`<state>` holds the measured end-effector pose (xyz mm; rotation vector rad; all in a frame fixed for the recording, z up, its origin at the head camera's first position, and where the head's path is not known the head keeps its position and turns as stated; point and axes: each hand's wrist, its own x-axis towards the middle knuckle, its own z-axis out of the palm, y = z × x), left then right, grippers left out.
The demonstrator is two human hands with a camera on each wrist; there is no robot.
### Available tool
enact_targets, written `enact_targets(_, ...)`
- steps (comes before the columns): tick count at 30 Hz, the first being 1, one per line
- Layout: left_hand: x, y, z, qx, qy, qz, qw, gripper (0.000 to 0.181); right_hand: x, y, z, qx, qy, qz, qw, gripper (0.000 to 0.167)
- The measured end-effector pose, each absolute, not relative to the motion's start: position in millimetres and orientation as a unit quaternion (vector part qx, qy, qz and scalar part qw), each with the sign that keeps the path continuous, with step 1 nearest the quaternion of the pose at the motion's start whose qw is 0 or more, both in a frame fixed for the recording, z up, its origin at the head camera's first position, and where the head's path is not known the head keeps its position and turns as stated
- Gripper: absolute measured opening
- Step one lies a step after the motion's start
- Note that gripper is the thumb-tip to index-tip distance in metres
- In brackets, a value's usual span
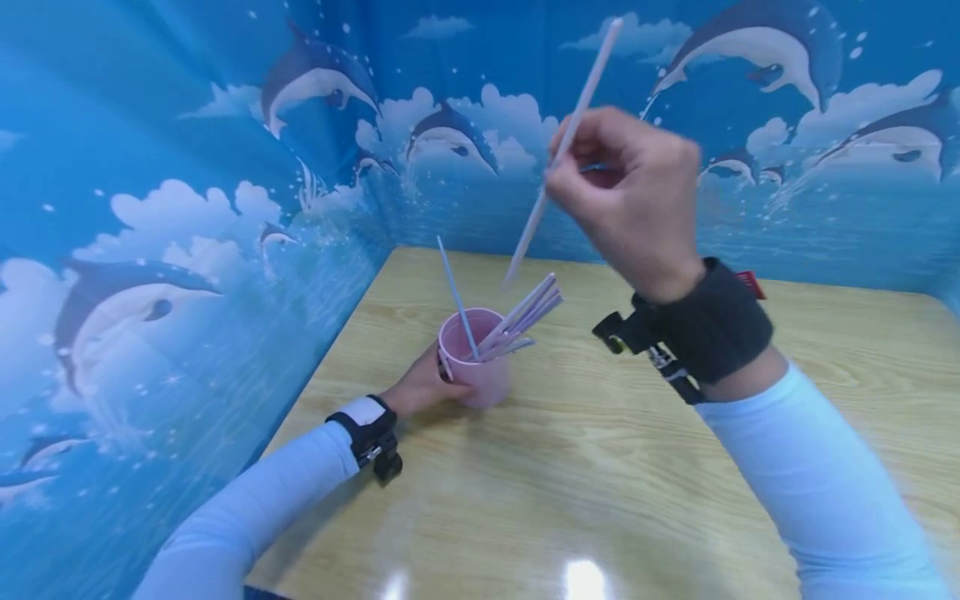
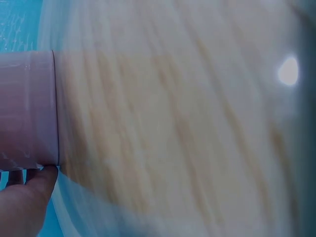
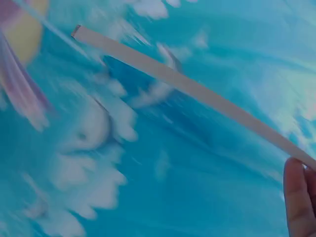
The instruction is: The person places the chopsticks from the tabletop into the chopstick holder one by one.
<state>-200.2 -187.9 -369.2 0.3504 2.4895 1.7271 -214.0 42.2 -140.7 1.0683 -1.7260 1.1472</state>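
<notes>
I have the right hand (image 1: pixel 633 196) pinching a pale stick (image 1: pixel 584 98) upper right of centre, its long axis slanting down-left toward the pink cup (image 1: pixel 491 385) near mid-frame, where my left hand (image 1: pixel 423 387), the nearer one, grips the cup's left side.

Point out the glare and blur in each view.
Head: glare spots on the table at the bottom, held straw blurred at its lower tip; left wrist: white glare at right, table grain smeared; right wrist: other straws at upper left blurred, held straw sharper.
</notes>
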Motion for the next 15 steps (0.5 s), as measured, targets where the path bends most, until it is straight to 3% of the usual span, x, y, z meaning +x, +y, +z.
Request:
enact_targets(8, -208, -191, -385, 0.083, 0.828, 0.553, 0.04, 0.091, -238, 18, -199, 0.368, -0.79, 0.44, 0.214, 0.013)
enact_targets(15, -205, -190, -382, 0.107, 0.818, 0.564, 0.034, 0.089, -242, 20, -211, 0.345, -0.815, 0.433, 0.173, 0.014)
